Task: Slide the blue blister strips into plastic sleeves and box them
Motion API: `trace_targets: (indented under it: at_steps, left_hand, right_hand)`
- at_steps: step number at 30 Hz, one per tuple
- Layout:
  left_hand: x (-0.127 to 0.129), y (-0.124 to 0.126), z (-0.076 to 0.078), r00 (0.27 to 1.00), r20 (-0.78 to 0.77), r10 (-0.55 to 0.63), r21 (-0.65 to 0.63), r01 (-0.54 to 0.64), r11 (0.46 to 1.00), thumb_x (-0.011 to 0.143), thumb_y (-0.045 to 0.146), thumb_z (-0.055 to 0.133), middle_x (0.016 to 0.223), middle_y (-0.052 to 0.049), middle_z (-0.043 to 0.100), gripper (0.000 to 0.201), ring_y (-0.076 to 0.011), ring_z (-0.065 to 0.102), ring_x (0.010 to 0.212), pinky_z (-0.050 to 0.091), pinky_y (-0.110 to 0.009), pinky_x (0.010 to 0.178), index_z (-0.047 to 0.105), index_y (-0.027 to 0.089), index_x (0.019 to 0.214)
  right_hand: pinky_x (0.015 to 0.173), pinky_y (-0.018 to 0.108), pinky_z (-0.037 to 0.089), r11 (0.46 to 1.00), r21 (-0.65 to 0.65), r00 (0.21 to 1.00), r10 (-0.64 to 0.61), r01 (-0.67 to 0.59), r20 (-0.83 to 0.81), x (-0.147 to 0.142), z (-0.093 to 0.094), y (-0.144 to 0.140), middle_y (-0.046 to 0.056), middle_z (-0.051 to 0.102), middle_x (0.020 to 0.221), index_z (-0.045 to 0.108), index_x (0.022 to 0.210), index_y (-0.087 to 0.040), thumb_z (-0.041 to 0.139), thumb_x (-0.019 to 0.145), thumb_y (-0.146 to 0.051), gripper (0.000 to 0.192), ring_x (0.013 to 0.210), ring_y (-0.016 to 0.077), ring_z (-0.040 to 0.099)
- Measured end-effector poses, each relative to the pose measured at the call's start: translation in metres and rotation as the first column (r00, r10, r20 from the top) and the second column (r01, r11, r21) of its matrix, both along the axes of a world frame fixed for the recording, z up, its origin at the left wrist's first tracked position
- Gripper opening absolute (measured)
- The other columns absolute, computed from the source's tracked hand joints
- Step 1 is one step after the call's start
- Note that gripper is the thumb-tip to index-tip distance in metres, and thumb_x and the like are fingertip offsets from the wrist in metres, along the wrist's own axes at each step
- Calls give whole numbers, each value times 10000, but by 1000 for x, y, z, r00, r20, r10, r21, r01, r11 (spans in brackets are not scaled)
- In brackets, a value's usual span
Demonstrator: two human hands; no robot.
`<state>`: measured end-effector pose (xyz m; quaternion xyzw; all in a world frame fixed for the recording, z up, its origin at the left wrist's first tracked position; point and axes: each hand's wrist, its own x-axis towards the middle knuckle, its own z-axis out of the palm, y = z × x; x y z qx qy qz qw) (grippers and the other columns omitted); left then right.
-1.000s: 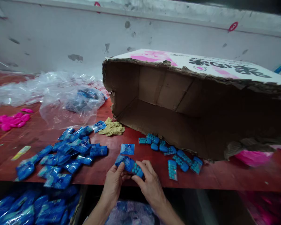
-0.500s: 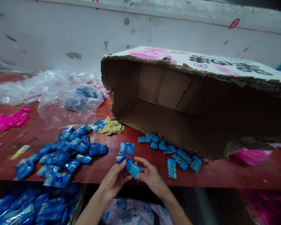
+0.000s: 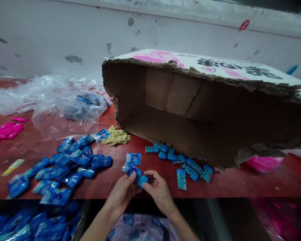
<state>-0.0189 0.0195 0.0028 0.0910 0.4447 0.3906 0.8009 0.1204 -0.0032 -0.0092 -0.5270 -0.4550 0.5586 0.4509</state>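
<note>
We hold a small blue bead-filled plastic packet between both hands, just over the near edge of the red wooden table. Left hand comes in from lower left, palm angled inward, thumb and forefinger pinched on the packet's left end where the clear film sticks out. Right hand comes in from lower right, thumb on top, fingers curled under, gripping the packet's right end. Both forearms converge toward the packet in a V; wrists sit below the table edge.

Just beyond the packet lies a flat blue printed card sachet, apart from our fingers. To the right, a loose cluster of blue bead packets spreads along the mouth of a large torn brown cardboard box lying on its side, open face toward us, white printed panel on top. To the left, a pile of sealed glossy blue sachets covers the table. Behind it, a crumpled tan glove and a clear crumpled plastic bag with blue items inside. Far left, pink plastic pieces. Below the table edge on the left, a bin of more blue sachets. A pink bag shows under the box's right side.
</note>
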Motion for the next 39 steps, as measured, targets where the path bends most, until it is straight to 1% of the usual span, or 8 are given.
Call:
trace_targets:
  at_steps: [4,7,13,18,24,30,35,39]
  left_hand:
    - [-4,4,2,998,1,-68,43,67,997,679,278,694,717,-42,683,178,-159,639,681,508,-270,655,614,136,749]
    - [-8,3,0,988,62,-143,86,138,987,718,259,657,780,-47,684,152,-146,632,666,508,-270,638,629,137,804]
    - [-8,2,-8,947,212,-241,150,212,966,760,222,607,778,-53,668,155,-146,624,642,498,-267,602,633,140,889]
    - [-2,1,-6,946,242,-214,110,193,975,739,182,629,725,-33,663,85,-119,604,608,489,-239,588,654,135,805]
    - [9,-3,1,958,237,-163,92,145,985,740,185,631,771,-50,681,93,-142,622,701,503,-275,694,669,126,801]
    - [19,-3,0,988,151,-26,34,21,999,674,170,693,780,-20,681,100,-144,628,725,509,-305,739,650,153,763]
    - [11,2,-1,995,9,-95,12,95,995,646,346,710,710,-35,675,274,-150,617,603,514,-267,565,646,150,826]
    - [4,6,2,995,0,-104,45,104,994,653,263,713,719,-40,673,199,-132,608,611,507,-245,588,650,137,794]
  right_hand:
    - [762,266,440,995,101,984,-7,-11,179,-1,9,-1,5,607,873,601,966,-211,610,703,-172,267,817,151,552]
    - [822,276,423,995,99,982,-15,-4,186,3,15,-1,-14,574,885,597,1017,-244,643,656,-142,378,860,151,538]
    - [811,291,468,989,-22,967,140,-149,-214,11,8,4,-7,479,1181,444,1245,-346,746,542,-128,795,982,171,529]
    - [744,303,506,970,-50,892,198,-238,-407,13,6,8,5,504,1188,493,1213,-327,790,513,-203,771,1013,213,537]
    - [843,311,461,996,3,957,90,-92,-277,11,7,5,3,564,1123,460,1252,-306,729,634,-233,678,954,177,574]
    - [898,303,414,978,163,972,-159,130,172,5,12,1,19,620,1029,630,1014,-250,614,689,-105,356,988,187,548]
    - [795,271,458,986,140,979,-117,94,165,4,13,0,8,615,960,589,1079,-256,628,682,-106,426,862,162,574]
    - [802,258,448,978,205,986,3,-37,168,7,22,0,-18,580,931,574,1112,-306,720,634,-147,525,860,152,553]
